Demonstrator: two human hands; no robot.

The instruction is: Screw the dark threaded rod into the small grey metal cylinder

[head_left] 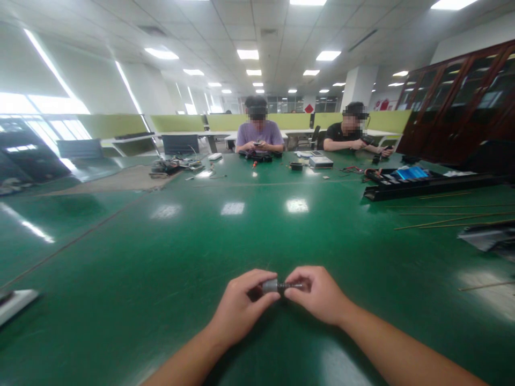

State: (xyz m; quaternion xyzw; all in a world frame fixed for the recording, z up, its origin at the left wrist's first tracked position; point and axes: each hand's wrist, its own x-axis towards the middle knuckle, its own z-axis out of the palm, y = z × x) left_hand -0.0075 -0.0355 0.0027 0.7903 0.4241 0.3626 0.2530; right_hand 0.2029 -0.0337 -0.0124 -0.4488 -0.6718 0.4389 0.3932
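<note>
Close in front of me, over the green table point(193, 252), my left hand point(247, 300) pinches a small grey cylinder point(270, 286) between thumb and fingers. A thin dark rod point(285, 286), ridged in look, sticks out of the cylinder to the right. On that rod the thumb and fingers of my right hand point(317, 294) are closed, covering part of it. The two pieces lie in one line and appear joined. Their exact kind is too small to tell.
Across the table sit a person in purple point(259, 134) and a person in black point(341, 134). A pile of electronic parts point(173, 165) lies at the far left. To the right are a black tray point(426, 185) and several thin rods point(454, 219). A white object point(18, 304) is at the left edge.
</note>
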